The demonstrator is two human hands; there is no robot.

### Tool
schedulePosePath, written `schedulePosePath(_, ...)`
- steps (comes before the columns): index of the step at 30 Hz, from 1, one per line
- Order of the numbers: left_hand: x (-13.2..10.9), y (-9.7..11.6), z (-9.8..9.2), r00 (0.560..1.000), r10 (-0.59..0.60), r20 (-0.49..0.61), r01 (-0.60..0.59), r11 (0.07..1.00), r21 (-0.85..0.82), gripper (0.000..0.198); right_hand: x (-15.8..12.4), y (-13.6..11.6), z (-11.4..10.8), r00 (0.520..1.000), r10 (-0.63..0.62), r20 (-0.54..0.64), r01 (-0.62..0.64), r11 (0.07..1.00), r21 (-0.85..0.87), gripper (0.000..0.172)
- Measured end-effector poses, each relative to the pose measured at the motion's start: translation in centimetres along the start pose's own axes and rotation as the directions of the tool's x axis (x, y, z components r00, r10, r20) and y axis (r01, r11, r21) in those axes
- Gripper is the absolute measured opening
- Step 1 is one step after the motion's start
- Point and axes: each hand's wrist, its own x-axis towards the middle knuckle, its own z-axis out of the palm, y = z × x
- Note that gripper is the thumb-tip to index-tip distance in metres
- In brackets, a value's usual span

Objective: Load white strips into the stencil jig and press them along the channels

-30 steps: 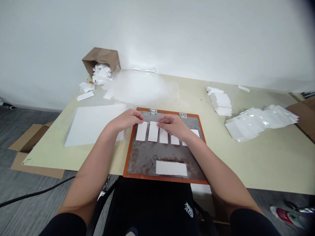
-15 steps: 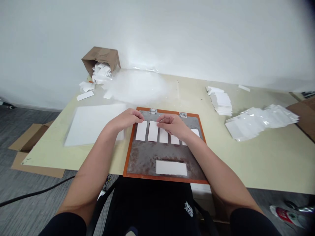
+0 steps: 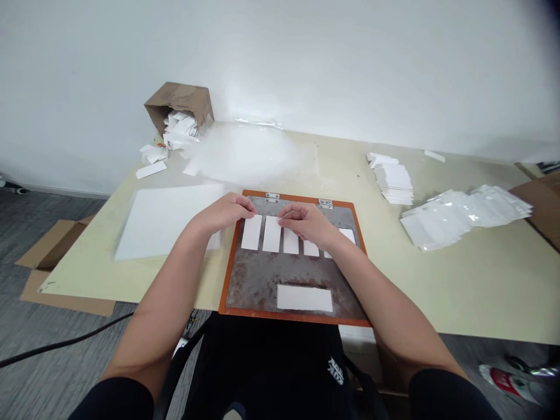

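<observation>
An orange-framed metal board [image 3: 262, 280] lies at the table's near edge with a row of several white cards [image 3: 272, 234] across its upper part and one wider white card [image 3: 304, 298] lower down. My left hand [image 3: 225, 211] rests at the top of the leftmost card [image 3: 251, 233], fingers curled and pinched on its upper edge. My right hand [image 3: 308, 224] is over the middle of the row, fingers pinched at the top of the second card from the left.
A large white sheet [image 3: 166, 219] lies left of the board. A tipped cardboard box [image 3: 181, 105] spills white cards at the back left. A stack of cards [image 3: 394, 181] and a heap of clear bags [image 3: 459, 213] lie right. A clear plastic sheet [image 3: 249, 151] lies behind.
</observation>
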Motion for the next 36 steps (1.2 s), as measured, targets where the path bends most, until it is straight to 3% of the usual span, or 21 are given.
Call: schedulePosePath(36, -0.15, 0.35, 0.1, 1.0, 0.005, -0.008, -0.004, 0.999, 0.046, 0.017, 0.18, 0.08, 0.06, 1.0, -0.003, -0.006, 0.002, 0.999, -0.044, 0.013)
